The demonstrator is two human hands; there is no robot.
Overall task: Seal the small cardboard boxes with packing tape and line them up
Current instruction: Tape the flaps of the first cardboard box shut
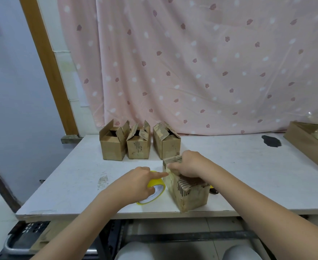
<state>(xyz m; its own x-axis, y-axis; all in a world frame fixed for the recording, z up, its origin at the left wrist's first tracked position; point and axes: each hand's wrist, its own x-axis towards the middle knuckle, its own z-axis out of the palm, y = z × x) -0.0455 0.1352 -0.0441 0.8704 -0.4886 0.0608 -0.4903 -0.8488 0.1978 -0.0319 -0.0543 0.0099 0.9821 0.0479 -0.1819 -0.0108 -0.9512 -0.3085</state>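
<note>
A small cardboard box (190,196) stands near the table's front edge, its top flaps folded down. My right hand (189,163) rests on its top and pinches the tape end against the far corner. My left hand (138,182) grips the yellow tape roll (155,186) just left of the box, forefinger stretched toward the box along a short strip of tape. Three more small boxes stand in a row at the back with their flaps up: left (113,145), middle (138,145), right (166,144).
The white table (75,177) ends at a front edge close to my knees. A wooden tray (304,143) with pale contents sits at the far right. A dark stain (270,141) marks the table. A small dark object (214,190) lies behind the near box. A pink curtain hangs behind.
</note>
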